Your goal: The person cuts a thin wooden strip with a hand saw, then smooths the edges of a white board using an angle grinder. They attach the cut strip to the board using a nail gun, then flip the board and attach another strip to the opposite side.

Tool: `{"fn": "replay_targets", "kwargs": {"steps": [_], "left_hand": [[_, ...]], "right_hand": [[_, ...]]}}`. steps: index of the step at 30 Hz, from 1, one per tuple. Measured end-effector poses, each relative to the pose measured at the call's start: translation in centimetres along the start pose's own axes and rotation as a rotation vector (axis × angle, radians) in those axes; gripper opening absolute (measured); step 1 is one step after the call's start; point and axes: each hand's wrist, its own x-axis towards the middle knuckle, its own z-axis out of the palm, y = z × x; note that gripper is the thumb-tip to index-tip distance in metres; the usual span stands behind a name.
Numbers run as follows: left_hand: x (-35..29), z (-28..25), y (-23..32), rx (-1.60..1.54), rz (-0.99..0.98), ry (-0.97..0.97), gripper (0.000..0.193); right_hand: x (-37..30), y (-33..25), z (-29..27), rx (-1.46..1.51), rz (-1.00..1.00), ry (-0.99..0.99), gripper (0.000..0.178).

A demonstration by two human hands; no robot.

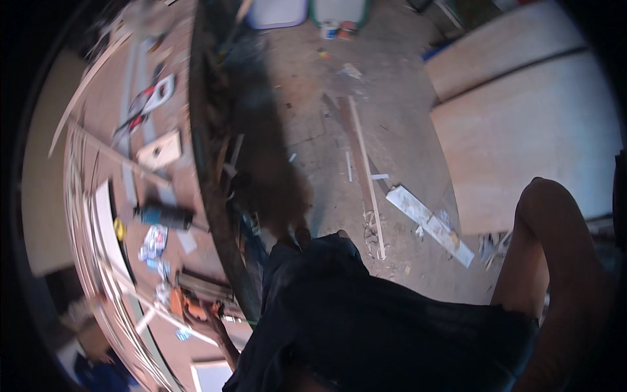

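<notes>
On the workbench (176, 52) at my left, my left hand (212, 316) rests beside or on an orange piece (177, 302) that looks like a tool handle. Blur hides how its fingers lie. Close above it is a dark, long block (204, 285). Farther up the bench lie a teal and black power tool (163, 215), a crumpled plastic packet (154, 242) and a yellow ring (119, 228). My right arm (555, 215) is bent, elbow outward, its forearm running back to my hip. My right hand is hidden there.
Long thin wooden strips (85, 215) run along the bench's outer side, with another person (98, 349) beyond. Large pale boards (522, 130) stand at the right. On the floor lie a long batten (366, 170), a whitish plank (428, 225) and scraps. Two small tins (330, 29) stand far ahead.
</notes>
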Motion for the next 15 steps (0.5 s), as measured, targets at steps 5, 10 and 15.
{"fn": "replay_targets", "kwargs": {"steps": [5, 10, 15], "left_hand": [[6.4, 3.8, 4.9, 0.245, 0.442, 0.029, 0.054], [13.9, 6.7, 13.7, 0.071, 0.544, 0.044, 0.05], [18.5, 13.5, 21.4, -0.187, 0.555, 0.046, 0.046]], "right_hand": [[-4.4, 2.5, -0.6, -0.055, 0.171, -0.245, 0.082], [-9.1, 5.2, 2.3, -0.055, 0.235, -0.191, 0.071], [-17.2, 7.7, 10.6, -0.257, 0.795, -0.029, 0.061]]}}
